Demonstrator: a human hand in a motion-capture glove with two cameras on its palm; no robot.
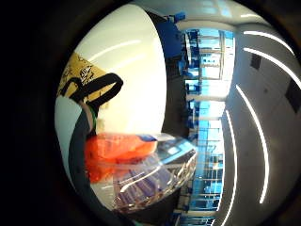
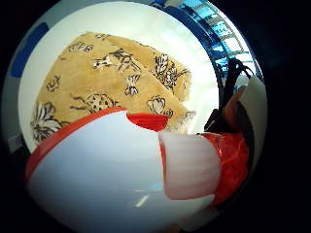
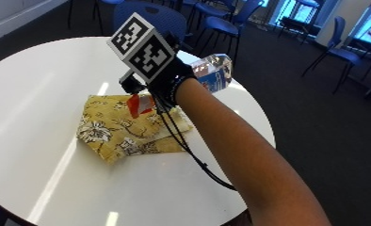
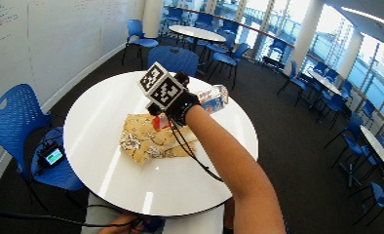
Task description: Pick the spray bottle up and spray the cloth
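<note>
I see one spray bottle (image 3: 210, 70) gripped in my gloved right hand (image 3: 166, 75), fingers curled round it, above one floral cloth (image 3: 126, 129) on the counter (image 3: 41, 94).

My table (image 3: 41, 84) is round and white. One thing lies on it: a folded yellow cloth (image 3: 119, 129) with a dark flower print, spread flat near the middle, well in from every edge.

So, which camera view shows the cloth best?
The outside view: the whole yellow floral cloth lies folded on the white table. The thumb side palm view shows its pattern close, partly behind the spray bottle. The little finger side shows only a corner.
</note>
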